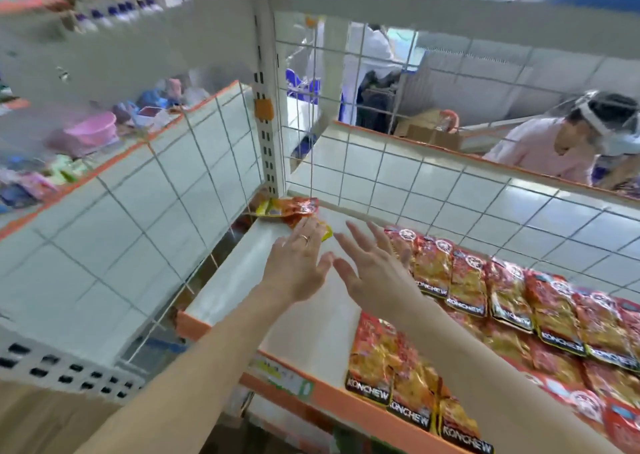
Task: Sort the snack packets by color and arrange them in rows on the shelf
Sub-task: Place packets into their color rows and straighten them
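Beside glossy crinkled packets (502,298), left hand (298,263) and right hand (374,273) spread flat.

A pink basin (95,131) sits on the neighbouring rack (104,169) at left. Purple-capped bottles (117,10) line the level above. Beyond the wire grid (362,73), a person in pink (540,149) bends near a cardboard box (429,136).

Passing freely over bare shelf (304,332) at left, meeting grid (433,190) behind and beside, packet rows (502,301) rightward, packet (291,209) in corner.
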Motion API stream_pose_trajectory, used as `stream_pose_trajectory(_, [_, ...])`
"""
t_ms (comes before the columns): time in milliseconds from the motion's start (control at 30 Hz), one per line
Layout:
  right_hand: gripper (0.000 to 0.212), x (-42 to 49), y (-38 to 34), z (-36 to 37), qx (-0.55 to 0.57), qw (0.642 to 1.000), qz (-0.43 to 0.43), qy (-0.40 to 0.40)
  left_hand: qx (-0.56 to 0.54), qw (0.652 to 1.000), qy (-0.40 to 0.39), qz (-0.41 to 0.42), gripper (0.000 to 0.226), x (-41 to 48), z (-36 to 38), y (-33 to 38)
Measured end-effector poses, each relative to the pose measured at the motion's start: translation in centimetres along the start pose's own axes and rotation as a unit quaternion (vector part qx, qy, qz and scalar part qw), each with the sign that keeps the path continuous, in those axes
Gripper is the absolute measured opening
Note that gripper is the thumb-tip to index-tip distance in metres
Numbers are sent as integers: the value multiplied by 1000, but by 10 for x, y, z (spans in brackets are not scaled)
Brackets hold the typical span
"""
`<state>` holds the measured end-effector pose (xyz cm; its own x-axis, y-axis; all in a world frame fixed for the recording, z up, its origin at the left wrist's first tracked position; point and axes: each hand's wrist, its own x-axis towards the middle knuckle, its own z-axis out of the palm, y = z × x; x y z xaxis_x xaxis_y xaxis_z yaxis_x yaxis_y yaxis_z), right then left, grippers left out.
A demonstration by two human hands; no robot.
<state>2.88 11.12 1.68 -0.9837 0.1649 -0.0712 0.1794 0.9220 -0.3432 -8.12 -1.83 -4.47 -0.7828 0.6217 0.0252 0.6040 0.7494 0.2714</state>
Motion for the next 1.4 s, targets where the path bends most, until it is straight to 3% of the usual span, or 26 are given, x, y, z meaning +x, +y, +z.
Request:
stream_pose_trajectory(167, [50, 27, -3, -2, -8, 1000, 15, -7, 2, 999, -44, 24, 76, 7, 9, -9])
stream_pose_trajectory(233, [51, 42, -5, -1, -10, 1000, 13, -2, -12, 999, 5, 51, 74, -7, 12, -9])
stream_pose_trajectory(300, [51, 58, -11, 3, -13, 1000, 0, 3, -34, 992, 94, 73, 54, -26, 16, -12])
stream_pose_trajectory(467, [53, 100, -31, 24, -25, 999, -24, -10, -61, 972, 226, -7, 19, -64, 7, -26])
stream_pose_trajectory(600, [50, 111, -40, 40, -9, 999, 12, -37, -29, 979, 190, -62, 38, -68, 7, -29])
stream_pose_trajectory(700, [61, 114, -41, 41, 64, 996, 63, -28, -15, 987, 150, -58, 52, -64, 9, -29])
stream_pose_trajectory(867, [74, 116, -32, 22, 153, 975, 155, -36, 5, 985, 165, -49, 42, -61, 11, -28])
stream_pose_trajectory(1000, [74, 104, -18, 8, 310, 935, 175, -11, 73, 981, 179, -17, 32, -64, 10, -27])
stream_pose_trajectory(1067, [47, 92, -9, 1, 361, 918, 160, 37, 119, 978, 171, -9, 18, -66, 8, -27])
stream_pose_trajectory(1133, [16, 75, 0, -9, 392, 903, 154, 86, 138, 977, 163, -2, 31, -64, 3, -28])
stream_pose_trajectory(1200, [22, 56, 11, -17, 436, 879, 164, 104, 134, 978, 159, 9, 42, -61, -4, -29])
stream_pose_trajectory(1267, [42, 35, 19, -25, 537, 824, 159, 82, 103, 984, 142, -9, 46, -57, -13, -28])
stream_pose_trajectory(1333, [63, 12, 28, -32, 628, 764, 139, 47, 4, 990, 131, -61, 36, -56, -22, -25])
stream_pose_trajectory(1400, [65, -12, 35, -35, 652, 749, 116, 29, -145, 974, 148, -96, 16, -56, -31, -15])
